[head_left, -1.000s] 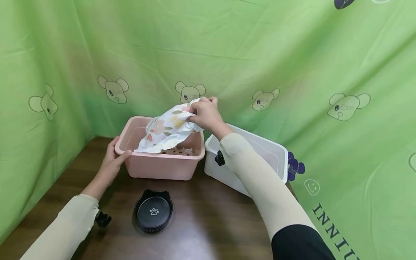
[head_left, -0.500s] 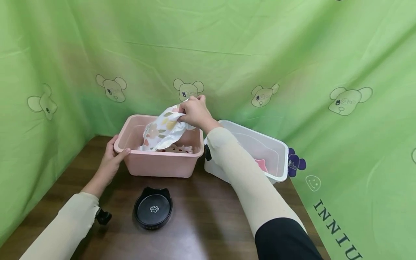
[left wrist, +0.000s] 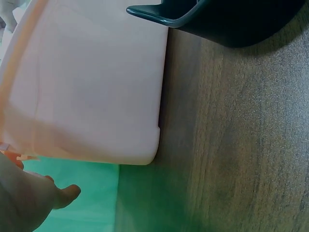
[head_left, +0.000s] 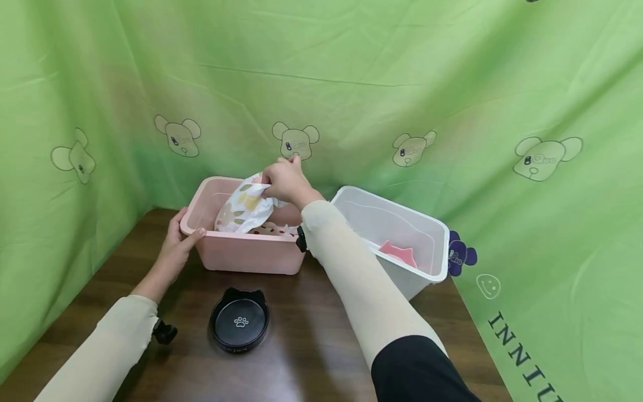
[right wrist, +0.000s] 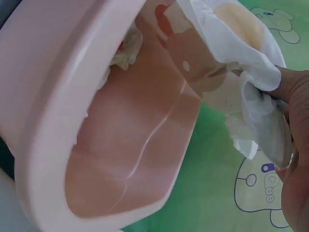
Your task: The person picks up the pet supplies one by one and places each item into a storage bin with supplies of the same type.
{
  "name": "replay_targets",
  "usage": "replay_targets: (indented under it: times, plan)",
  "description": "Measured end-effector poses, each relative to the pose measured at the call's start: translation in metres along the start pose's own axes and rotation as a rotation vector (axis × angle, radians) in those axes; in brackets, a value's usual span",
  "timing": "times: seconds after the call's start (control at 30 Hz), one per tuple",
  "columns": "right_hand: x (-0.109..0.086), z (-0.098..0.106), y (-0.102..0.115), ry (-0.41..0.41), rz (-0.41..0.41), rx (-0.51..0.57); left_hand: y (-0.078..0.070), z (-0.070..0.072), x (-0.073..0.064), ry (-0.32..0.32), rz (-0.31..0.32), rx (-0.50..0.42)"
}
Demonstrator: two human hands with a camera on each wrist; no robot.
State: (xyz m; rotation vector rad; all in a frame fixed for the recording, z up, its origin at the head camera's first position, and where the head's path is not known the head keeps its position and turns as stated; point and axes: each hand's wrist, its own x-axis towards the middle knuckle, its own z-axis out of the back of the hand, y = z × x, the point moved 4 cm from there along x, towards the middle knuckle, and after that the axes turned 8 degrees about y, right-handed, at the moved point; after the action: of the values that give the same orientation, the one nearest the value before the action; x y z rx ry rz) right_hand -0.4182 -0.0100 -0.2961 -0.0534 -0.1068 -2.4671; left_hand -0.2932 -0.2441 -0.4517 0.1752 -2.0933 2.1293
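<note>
My right hand (head_left: 288, 181) pinches the upper end of a white cloth with a floral print (head_left: 241, 206). Its lower part hangs inside a pink plastic bin (head_left: 251, 258); the right wrist view shows the cloth (right wrist: 260, 72) bunched at the fingers. My left hand (head_left: 176, 251) grips the bin's left front corner, thumb over the rim. In the left wrist view only part of that hand (left wrist: 29, 193) appears, beside the bin's wall. A spotted, frilled cloth (head_left: 273, 229) lies inside the bin, mostly hidden by the front rim.
A white bin (head_left: 437, 262) stands at an angle to the right, a pink pointed-edged piece (head_left: 398, 254) inside it. In front of the pink bin sits a black cat-eared pet bowl (head_left: 239, 322) with a paw print. Green printed curtain (head_left: 351, 100) hangs behind the wooden table (head_left: 321, 335).
My right hand has moved left and slightly lower, and the floral cloth has sunk further into the pink bin. The white bin's inside has come into view. The left hand keeps its grip.
</note>
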Motion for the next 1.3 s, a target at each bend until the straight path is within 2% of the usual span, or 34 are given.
replay_targets:
  times: [0.27, 0.63, 0.9, 1.2, 1.3]
  plan:
    - [0.002, -0.014, 0.006, 0.101, -0.001, 0.037, -0.004, 0.005, -0.005, -0.007, -0.003, 0.052]
    - [0.001, -0.011, 0.009, 0.201, 0.029, 0.082, -0.003, 0.007, -0.008, -0.008, 0.007, 0.054]
    - [-0.002, -0.014, 0.004, 0.151, -0.007, -0.046, 0.001, 0.007, -0.003, -0.005, 0.006, 0.056]
    - [-0.007, -0.014, 0.007, 0.107, 0.095, -0.045, 0.002, 0.007, -0.004, -0.013, 0.007, 0.047]
    - [-0.009, -0.012, 0.006, 0.091, 0.116, -0.084, 0.000, 0.008, -0.004, -0.013, -0.001, 0.052]
